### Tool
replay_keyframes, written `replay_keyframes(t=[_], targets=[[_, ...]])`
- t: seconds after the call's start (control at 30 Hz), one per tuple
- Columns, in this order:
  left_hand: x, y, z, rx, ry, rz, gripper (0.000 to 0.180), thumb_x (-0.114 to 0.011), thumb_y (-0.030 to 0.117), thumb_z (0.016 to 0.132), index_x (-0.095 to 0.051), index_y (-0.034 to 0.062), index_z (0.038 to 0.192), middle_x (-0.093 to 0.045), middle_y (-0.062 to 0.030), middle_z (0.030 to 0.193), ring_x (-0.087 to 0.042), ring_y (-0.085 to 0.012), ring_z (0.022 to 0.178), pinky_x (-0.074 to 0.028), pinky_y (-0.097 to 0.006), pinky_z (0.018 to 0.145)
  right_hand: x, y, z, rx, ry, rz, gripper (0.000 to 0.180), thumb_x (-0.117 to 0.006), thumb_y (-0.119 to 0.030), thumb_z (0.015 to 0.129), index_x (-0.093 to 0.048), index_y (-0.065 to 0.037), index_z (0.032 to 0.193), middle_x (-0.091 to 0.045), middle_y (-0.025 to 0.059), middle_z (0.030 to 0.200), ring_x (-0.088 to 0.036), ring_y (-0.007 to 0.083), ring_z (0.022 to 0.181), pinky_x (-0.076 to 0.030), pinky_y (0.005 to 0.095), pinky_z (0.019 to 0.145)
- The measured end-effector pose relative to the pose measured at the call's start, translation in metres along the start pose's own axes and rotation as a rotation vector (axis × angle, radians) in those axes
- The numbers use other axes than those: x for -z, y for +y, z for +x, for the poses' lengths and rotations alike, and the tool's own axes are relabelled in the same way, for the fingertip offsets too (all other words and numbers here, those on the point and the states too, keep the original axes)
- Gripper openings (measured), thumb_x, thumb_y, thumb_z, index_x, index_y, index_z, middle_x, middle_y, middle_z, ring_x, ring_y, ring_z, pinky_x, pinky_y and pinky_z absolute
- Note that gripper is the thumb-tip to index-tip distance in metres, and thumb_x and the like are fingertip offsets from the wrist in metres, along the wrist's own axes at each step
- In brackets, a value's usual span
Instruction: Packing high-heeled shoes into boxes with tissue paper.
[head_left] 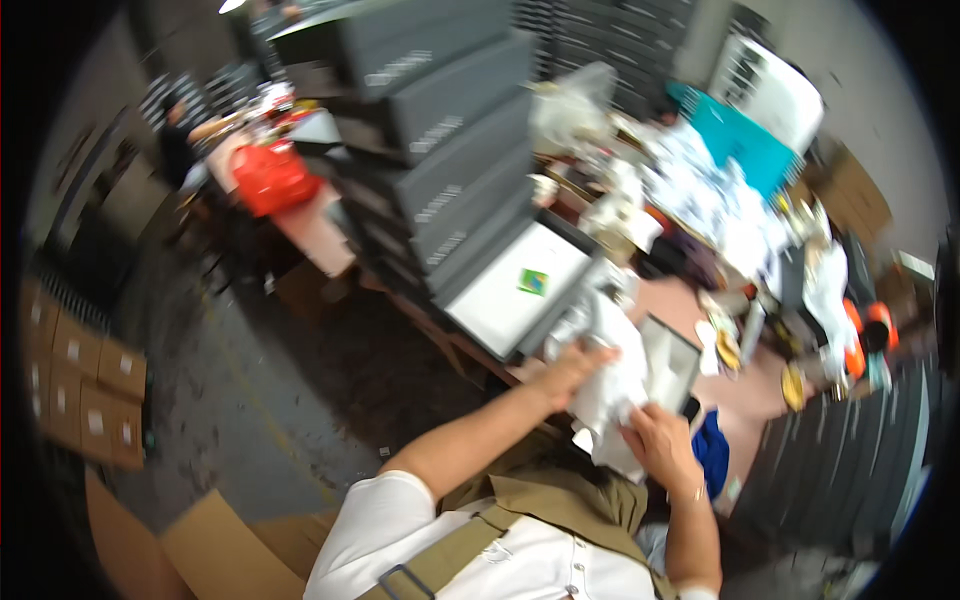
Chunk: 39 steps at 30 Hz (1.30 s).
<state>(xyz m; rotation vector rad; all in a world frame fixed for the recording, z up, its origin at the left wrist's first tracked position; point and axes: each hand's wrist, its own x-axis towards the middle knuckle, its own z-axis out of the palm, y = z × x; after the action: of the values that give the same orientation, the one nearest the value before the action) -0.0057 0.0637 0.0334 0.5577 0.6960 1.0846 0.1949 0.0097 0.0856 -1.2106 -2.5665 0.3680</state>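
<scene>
Blurred pale lettering (437,135), grey boxes (485,115), white paper (622,378)

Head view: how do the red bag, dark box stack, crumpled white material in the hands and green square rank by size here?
1. Dark box stack
2. Crumpled white material
3. Red bag
4. Green square
The bag is farther away; true size unsure.

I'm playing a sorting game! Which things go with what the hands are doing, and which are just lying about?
Seems part of the job:
White paper, held by the left hand and right hand
Open grey box beside it
Perhaps the white-lined dark tray

Seems just lying about:
Red bag
Blue cloth-like thing
Stacked brown cartons
</scene>
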Motion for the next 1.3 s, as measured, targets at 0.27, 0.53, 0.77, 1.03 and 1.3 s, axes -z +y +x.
replay_keyframes(t=[0.27, 0.53, 0.77, 1.03, 1.3], targets=[[0.046, -0.020, 0.008, -0.231, 0.155, -0.433, 0.036, -0.043, 0.035, 0.088, -0.062, 0.0064, 0.101, -0.065, -0.0066, 0.098, -0.063, -0.0215, 0.090, -0.052, -0.037, 0.081, -0.059, -0.046, 0.019, -0.024, 0.546, 0.057, 0.026, -0.065, -0.009, 0.079, -0.063, -0.007, 0.105, -0.056, 0.0126, 0.122, -0.049, 0.0323, 0.120, -0.027, 0.0591, 0.106], [0.015, 0.023, -0.020, -0.203, 0.126, -0.401, 0.046, -0.041, 0.039, 0.089, -0.060, 0.0014, 0.108, -0.065, -0.0132, 0.104, -0.063, -0.0267, 0.097, -0.050, -0.042, 0.090, 0.039, -0.006, -0.023, -0.416, 0.789, 0.728, 0.047, -0.068, -0.010, 0.084, -0.052, 0.001, 0.126, -0.059, 0.0137, 0.120, -0.057, 0.0220, 0.112, -0.047, 0.0334, 0.092], [0.026, -0.005, -0.039, -0.031, -0.177, 0.338, 0.045, -0.061, 0.015, 0.092, -0.045, -0.0001, 0.131, -0.055, -0.0085, 0.124, -0.056, -0.0191, 0.112, -0.046, -0.035, 0.096, 0.005, 0.058, -0.044, -0.495, 0.500, 1.555, 0.022, -0.065, -0.015, 0.087, -0.061, 0.000, 0.103, -0.064, 0.0091, 0.104, -0.059, 0.0139, 0.098, -0.047, 0.0303, 0.089], [0.011, 0.074, 0.014, -0.740, 0.474, 0.227, 0.036, -0.051, 0.025, 0.096, -0.045, 0.0022, 0.124, -0.054, -0.0168, 0.123, -0.053, -0.0275, 0.115, -0.043, -0.042, 0.097, 0.045, 0.072, -0.123, -0.613, 0.768, 1.116, 0.013, -0.065, -0.011, 0.086, -0.062, 0.000, 0.091, -0.066, 0.0114, 0.097, -0.062, 0.0150, 0.087, -0.049, 0.0292, 0.080], [-0.023, -0.082, 0.024, -0.011, -1.101, 2.327, 0.062, -0.073, 0.030, 0.076, -0.052, -0.0018, 0.126, -0.045, -0.0202, 0.138, -0.045, -0.0285, 0.127, -0.026, -0.057, 0.108, 0.047, 0.052, -0.108, -0.632, 1.041, 0.475, 0.023, -0.074, -0.016, 0.081, -0.057, -0.002, 0.086, -0.062, 0.0131, 0.100, -0.058, 0.0238, 0.099, -0.043, 0.0325, 0.089]])
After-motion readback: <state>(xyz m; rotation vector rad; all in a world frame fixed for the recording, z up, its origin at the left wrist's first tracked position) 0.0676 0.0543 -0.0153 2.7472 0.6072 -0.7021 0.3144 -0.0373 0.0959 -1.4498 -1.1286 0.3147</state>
